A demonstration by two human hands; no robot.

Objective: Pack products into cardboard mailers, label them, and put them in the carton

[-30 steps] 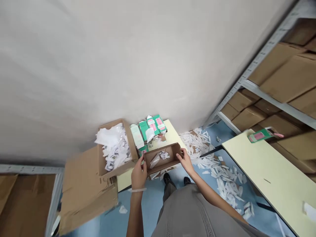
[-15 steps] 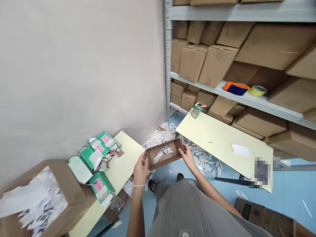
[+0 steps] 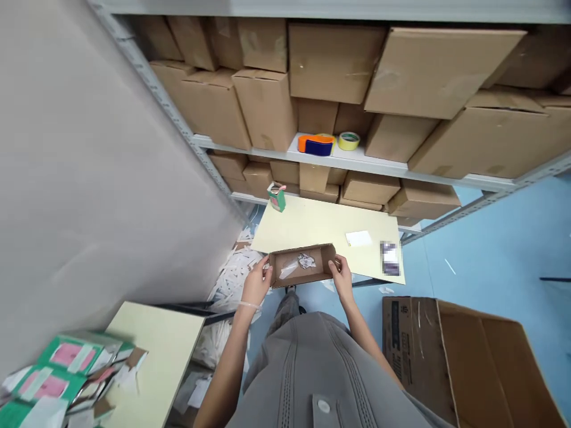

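A small open cardboard box [image 3: 285, 258] hangs in the air between my two hands, its open side toward me. On its left end my left hand [image 3: 257, 280] is closed, thumb along the rim. The right end is gripped by my right hand [image 3: 342, 277], with the thumb inside the wall. Inside the box lie a crumpled printed paper [image 3: 307, 260] and a clear, whitish strip [image 3: 289, 269]. Just beyond the box is a pale yellow table [image 3: 312, 223] bearing a green and pink carton [image 3: 277, 197] and a white card [image 3: 358, 238].
Metal shelving [image 3: 388, 167] full of cardboard boxes stands behind the table, with tape rolls [image 3: 348, 141] on one shelf. Another table [image 3: 154, 333] at lower left carries torn green cartons [image 3: 74, 355]. Paper scraps [image 3: 234, 273] litter the floor. A large open carton [image 3: 486, 356] stands at right.
My view and body have turned right toward the shelving. The small box, still in both hands, now is in front of the far table; the left table has slid toward the lower left.
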